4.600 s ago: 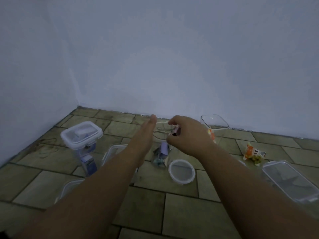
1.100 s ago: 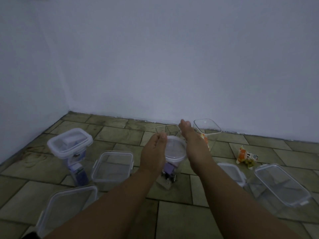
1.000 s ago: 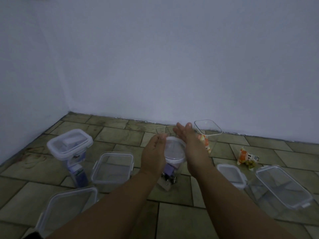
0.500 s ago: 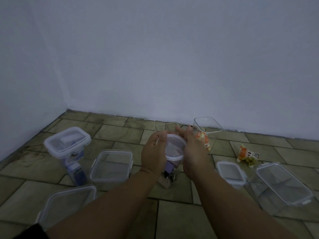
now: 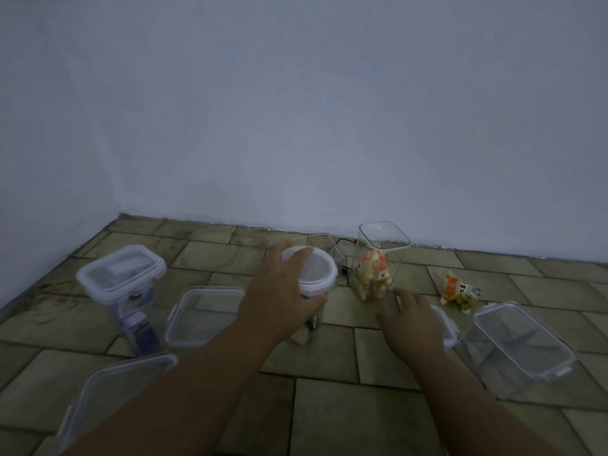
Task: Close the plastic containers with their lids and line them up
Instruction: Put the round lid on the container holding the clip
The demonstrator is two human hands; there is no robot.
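Round container (image 5: 317,271) in L hand (image 5: 279,299)

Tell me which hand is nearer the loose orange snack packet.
Right. The right hand is just left of the snack packet; the left hand grips the round container farther left.

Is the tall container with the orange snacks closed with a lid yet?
No, the tall container holding the orange snack packs has a bare open rim with no lid on it.

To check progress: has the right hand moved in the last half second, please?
Yes. The right hand left the round lid and went rightwards, down before the tall open container.
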